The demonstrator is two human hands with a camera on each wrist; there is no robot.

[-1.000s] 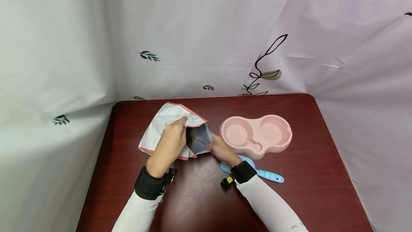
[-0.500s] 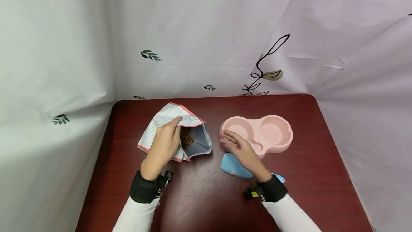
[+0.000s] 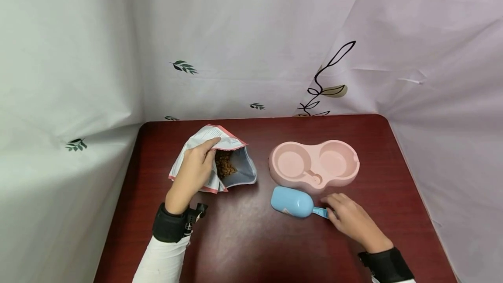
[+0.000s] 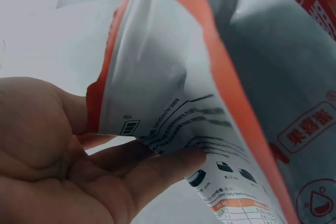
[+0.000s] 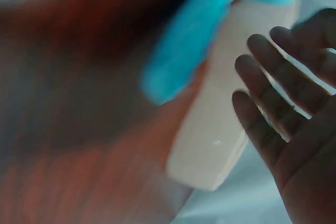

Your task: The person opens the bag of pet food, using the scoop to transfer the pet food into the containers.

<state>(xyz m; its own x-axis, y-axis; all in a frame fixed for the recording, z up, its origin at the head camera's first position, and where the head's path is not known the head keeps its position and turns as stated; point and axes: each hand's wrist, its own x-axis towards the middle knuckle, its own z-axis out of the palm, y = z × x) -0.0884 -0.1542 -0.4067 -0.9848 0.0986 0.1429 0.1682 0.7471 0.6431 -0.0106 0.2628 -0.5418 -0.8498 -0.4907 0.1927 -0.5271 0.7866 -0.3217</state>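
Note:
On the left of the table lies a white pet food bag [image 3: 204,134] with red edges, its mouth gaping to the right and brown kibble [image 3: 225,164] showing inside. My left hand [image 3: 192,169] holds the upper panel by the mouth; in the left wrist view the thumb goes behind the bag's edge and the fingers lie along the printed side. A light blue scoop [image 3: 292,201] rests bowl side down in front of the pink double bowl. Over the end of its handle [image 5: 184,51] hovers my right hand [image 3: 349,217], fingers loosely spread and apart from the handle in the right wrist view.
The pink double bowl [image 3: 308,173], with two round hollows, stands right of the bag, just behind the scoop. A dark red table [image 3: 243,248] carries everything. White patterned cloth [image 3: 235,56] hangs along its back and sides.
My right hand has let go of the bag's mouth and moved right and toward me, to the scoop handle. The left hand has shifted slightly left with the bag, whose kibble shows more.

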